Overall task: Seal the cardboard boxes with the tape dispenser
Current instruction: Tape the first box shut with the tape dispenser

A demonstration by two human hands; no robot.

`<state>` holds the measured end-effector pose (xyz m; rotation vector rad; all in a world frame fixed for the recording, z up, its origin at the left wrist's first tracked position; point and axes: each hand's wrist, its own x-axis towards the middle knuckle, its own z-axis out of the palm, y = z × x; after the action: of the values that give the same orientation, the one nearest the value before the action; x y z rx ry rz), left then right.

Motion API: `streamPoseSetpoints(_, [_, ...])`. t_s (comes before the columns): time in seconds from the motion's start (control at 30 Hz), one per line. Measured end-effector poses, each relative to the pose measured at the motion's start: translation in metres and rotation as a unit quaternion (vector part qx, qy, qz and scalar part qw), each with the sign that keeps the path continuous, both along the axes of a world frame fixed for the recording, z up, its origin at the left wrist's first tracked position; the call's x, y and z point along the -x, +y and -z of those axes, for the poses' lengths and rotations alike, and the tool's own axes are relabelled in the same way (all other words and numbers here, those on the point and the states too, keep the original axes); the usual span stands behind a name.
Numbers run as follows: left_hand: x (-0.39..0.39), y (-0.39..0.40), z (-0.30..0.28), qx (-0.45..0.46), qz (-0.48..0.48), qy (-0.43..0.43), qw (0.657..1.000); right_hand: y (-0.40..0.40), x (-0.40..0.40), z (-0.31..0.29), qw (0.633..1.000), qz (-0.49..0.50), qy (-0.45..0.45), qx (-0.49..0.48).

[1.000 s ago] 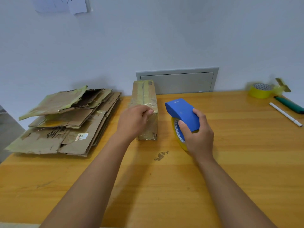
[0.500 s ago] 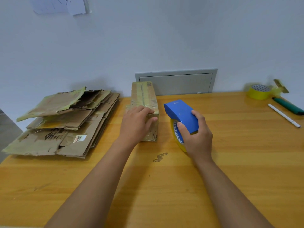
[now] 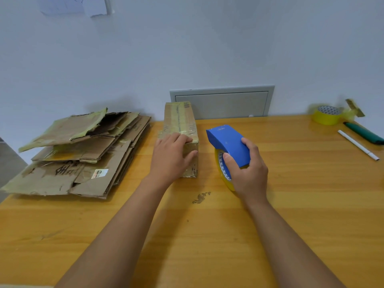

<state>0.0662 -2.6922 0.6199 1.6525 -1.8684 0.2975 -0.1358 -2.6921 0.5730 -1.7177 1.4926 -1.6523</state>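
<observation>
Brown cardboard makes up the long, thin box (image 3: 180, 129) that sits in the middle of the yellow wooden surface (image 3: 291, 215), with its far end close to the wall. It has shiny tape along its top. The left hand (image 3: 171, 156) lies over the near end of the box — its fingers bend over the top edge and its thumb lies on the front side, so it holds that end.

Just to the right of the box, but not touching it, is the blue tape dispenser (image 3: 228, 145) with a yellow roll of tape (image 3: 223, 171) in it. The right hand (image 3: 247, 171) is wrapped around the dispenser, thumb on the roll side and fingers over the blue top. The roll rests on the surface.

On the left is a messy pile of flat cardboard boxes (image 3: 76, 159), some with a greenish-yellow tape on them. Far off at the right edge are another yellow tape roll (image 3: 327, 115), a dark green marker (image 3: 363, 133) and a white pen (image 3: 358, 144) — all well apart from the hands. A grey panel (image 3: 222, 102) is set in the wall behind the box.
</observation>
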Motion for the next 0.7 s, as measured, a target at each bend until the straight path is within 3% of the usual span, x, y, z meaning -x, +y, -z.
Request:
streamPoseSetpoints(0.27, [0.003, 0.002, 0.001, 0.01, -0.004, -0.024, 1.0, 0.0, 0.001, 0.001, 1.0, -0.001, 0.005, 0.001])
streamPoseSetpoints(0.53, [-0.02, 0.002, -0.017, -0.076, 0.052, 0.016, 0.996, 0.0, 0.001, 0.0, 1.0, -0.003, 0.005, -0.002])
streamPoseSetpoints(0.7, [-0.027, 0.0, -0.018, -0.072, 0.053, -0.036, 0.995, 0.001, 0.001, 0.0, 1.0, -0.002, -0.003, -0.002])
